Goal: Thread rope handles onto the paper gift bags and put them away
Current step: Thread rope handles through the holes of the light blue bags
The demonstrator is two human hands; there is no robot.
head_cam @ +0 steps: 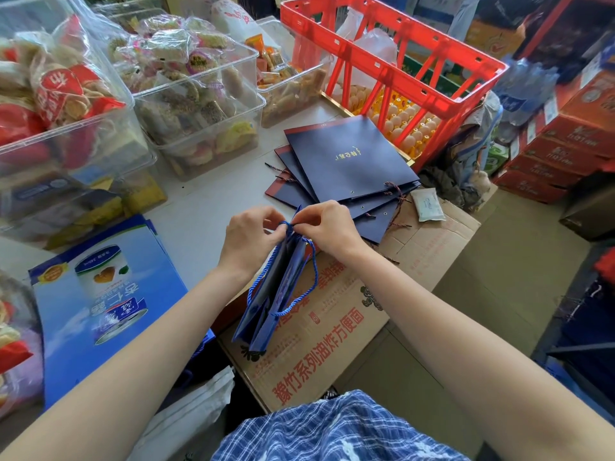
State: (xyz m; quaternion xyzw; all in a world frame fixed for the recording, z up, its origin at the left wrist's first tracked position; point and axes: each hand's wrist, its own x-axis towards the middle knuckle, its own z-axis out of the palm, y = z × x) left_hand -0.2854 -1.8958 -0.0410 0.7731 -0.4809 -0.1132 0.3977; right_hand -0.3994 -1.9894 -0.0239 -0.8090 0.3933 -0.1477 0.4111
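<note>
A folded blue paper gift bag (273,294) hangs edge-on over a cardboard box, held up by its top between both hands. My left hand (249,241) pinches the bag's top edge and the blue rope handle (307,287). My right hand (327,229) pinches the rope's end at the same spot, where a small loop shows. One loop of blue rope hangs down the bag's right side. A fanned stack of flat navy gift bags (349,161) with twisted cords lies on the table behind my hands.
A flattened cardboard box (332,327) with red print lies under the bag. Light-blue printed bags (100,294) lie at left. Clear bins of snacks (186,94) stand at the back left, a red crate (392,61) over egg trays at the back right. A tissue pack (427,205) rests nearby.
</note>
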